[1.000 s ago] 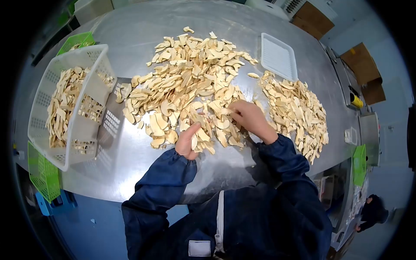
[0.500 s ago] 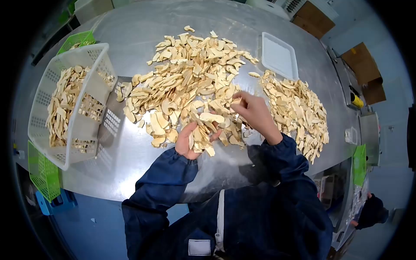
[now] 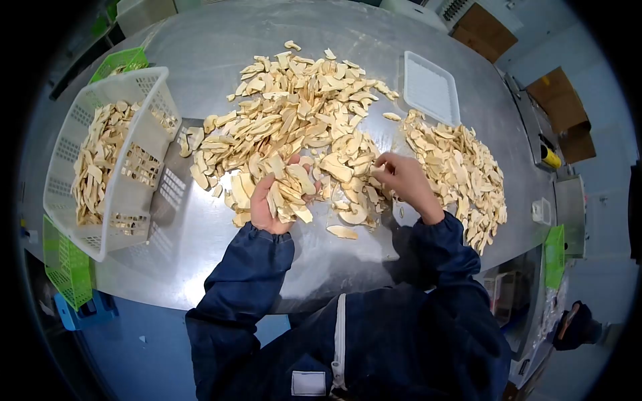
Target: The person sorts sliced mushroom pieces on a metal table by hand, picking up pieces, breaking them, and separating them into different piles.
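Pale dried slices, which look like mushroom, form a large heap (image 3: 287,113) on the metal table. My left hand (image 3: 271,204) is cupped palm up at the heap's near edge, with a bunch of slices (image 3: 289,190) in it. My right hand (image 3: 406,179) is closed in a pinch at the heap's right edge; what its fingertips hold, if anything, is too small to make out. A second heap of slices (image 3: 458,174) lies just right of my right hand. One loose slice (image 3: 342,232) rests between my hands, nearer to me.
At the left stands a white perforated basket (image 3: 110,184) with slices, beside green baskets (image 3: 68,267). A white tray (image 3: 430,88) lies at the table's (image 3: 361,27) back right. Cardboard boxes (image 3: 560,100) are beyond the right edge. Another person (image 3: 576,326) is at the lower right.
My left hand has scooped up slices and moved left and slightly up. My right hand has shifted right and down. The loose slice now lies apart on the near side.
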`<state>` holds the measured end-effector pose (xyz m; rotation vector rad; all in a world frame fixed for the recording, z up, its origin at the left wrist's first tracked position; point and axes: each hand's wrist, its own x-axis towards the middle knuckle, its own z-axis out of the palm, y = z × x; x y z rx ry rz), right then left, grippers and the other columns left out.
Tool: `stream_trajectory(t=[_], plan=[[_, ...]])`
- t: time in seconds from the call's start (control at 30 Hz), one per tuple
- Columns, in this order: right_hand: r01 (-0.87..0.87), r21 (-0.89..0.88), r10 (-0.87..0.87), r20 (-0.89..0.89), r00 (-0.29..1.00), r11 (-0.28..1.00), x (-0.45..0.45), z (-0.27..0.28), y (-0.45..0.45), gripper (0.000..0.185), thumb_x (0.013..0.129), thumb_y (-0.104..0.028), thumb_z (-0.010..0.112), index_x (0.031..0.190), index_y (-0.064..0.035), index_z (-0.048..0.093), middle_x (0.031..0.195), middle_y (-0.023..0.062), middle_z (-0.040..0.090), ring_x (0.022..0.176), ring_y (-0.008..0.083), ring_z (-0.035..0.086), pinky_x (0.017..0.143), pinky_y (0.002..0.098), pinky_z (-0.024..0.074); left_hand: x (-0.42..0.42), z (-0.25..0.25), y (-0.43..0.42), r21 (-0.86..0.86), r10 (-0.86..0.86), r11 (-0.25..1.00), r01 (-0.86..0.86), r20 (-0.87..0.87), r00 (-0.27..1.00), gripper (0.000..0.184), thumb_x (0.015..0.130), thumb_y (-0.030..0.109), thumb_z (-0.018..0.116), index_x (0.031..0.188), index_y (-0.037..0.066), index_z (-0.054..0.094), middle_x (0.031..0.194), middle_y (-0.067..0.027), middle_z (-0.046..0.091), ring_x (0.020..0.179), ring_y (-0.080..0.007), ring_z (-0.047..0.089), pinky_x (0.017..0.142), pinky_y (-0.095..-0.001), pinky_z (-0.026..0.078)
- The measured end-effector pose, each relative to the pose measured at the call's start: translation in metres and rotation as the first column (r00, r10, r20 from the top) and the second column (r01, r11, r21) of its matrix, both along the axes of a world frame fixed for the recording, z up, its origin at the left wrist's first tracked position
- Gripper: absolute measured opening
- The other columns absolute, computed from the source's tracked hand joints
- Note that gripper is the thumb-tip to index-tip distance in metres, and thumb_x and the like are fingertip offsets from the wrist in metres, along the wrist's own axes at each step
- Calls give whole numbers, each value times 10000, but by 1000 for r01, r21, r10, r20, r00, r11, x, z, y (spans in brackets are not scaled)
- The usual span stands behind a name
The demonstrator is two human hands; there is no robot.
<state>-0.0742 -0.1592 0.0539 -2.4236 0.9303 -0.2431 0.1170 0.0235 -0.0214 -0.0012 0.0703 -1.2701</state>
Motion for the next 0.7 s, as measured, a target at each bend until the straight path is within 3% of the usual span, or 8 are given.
stream_trajectory(t=[0.03,0.17,0.3,0.4,0.43,0.57,0.67,0.7], plan=[[26,-100,-26,3,1000,995,-1,-1,-7,195,765,-206,612,916,-85,637,741,120,603,679,293,585,599,373,454,-2,1,0,-13,6,1000,-5,53,999,401,903,191,428,1303,172,401,1319,-92,458,1175,-290,476,954,-569,379],[-153,-334,139,-66,988,930,6,-24,-12,279,802,-147,555,1079,-126,581,823,117,565,794,306,573,669,380,457,-2,3,1,-58,-42,997,47,87,995,440,902,183,416,1340,207,376,1301,-78,478,1116,-265,525,952,-525,396],[-194,-315,196,-27,980,929,13,-34,-19,171,804,-162,560,941,-79,619,737,106,559,712,269,582,615,354,453,-2,-3,2,-22,-80,996,82,75,994,431,911,184,408,1340,193,375,1271,-88,497,1069,-252,548,904,-487,443],[-57,278,61,-6,998,959,11,-16,-26,150,802,-161,572,855,-25,612,587,45,497,594,164,545,545,285,419,-4,-6,3,80,-127,990,120,92,988,409,917,185,400,1324,152,385,1238,-108,506,1062,-251,540,878,-469,463],[-67,481,25,93,995,874,8,-17,-28,168,817,-172,587,766,-12,579,513,-23,420,489,74,434,462,223,335,-6,-2,3,135,-132,984,114,130,983,391,919,187,399,1303,119,397,1213,-121,511,1058,-251,529,862,-456,474],[-53,846,-34,84,996,530,-6,-8,-23,232,837,-209,608,665,-73,531,518,-41,436,400,39,318,388,207,229,-11,-6,2,92,-156,985,143,144,977,425,902,185,421,1297,35,374,1237,-125,491,1072,-283,518,889,-450,468],[-14,775,75,-43,996,632,-9,-9,-24,189,811,-194,619,720,-30,598,518,-12,478,432,68,430,403,248,303,-11,-4,2,121,-156,983,137,167,974,419,904,187,422,1289,28,380,1237,-122,491,1066,-282,523,899,-455,462],[18,405,-30,23,999,914,-12,-11,-12,194,783,-207,631,821,-17,629,561,38,531,494,145,496,472,302,381,-11,-5,2,127,-155,983,135,164,974,419,905,188,422,1288,24,380,1237,-121,491,1064,-282,525,902,-456,461]])
